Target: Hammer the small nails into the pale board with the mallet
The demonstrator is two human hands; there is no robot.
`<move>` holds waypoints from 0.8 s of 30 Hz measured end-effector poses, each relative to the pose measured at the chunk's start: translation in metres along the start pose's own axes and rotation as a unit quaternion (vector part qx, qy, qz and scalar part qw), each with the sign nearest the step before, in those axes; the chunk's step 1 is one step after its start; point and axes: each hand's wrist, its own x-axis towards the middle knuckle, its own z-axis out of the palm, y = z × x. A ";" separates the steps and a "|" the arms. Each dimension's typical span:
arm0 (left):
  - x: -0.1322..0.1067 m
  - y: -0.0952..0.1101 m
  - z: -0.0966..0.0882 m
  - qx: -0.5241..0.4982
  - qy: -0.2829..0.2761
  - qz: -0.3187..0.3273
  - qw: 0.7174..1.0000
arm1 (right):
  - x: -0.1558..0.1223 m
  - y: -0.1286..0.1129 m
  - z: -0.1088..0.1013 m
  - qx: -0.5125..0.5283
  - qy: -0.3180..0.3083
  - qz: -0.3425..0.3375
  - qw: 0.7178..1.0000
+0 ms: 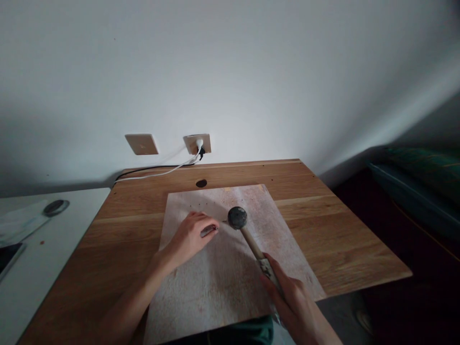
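wooden table (334, 230) bears 1 board (215, 287), 2 cables (154, 175)

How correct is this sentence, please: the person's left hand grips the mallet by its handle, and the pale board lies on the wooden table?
The hand is wrong: the head view shows the right hand gripping the mallet by its handle. The pale board does lie on the wooden table.

Black-headed mallet (251, 243) over a worn, pale board (215, 287).
The mallet's wooden handle slants down toward the near right; the board lies flat on a wooden tabletop (341, 230), small dark marks dotting its far end.
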 end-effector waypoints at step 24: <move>-0.003 -0.003 0.004 -0.007 0.027 0.029 0.999 | -0.014 0.005 -0.022 -0.004 0.071 0.054 0.996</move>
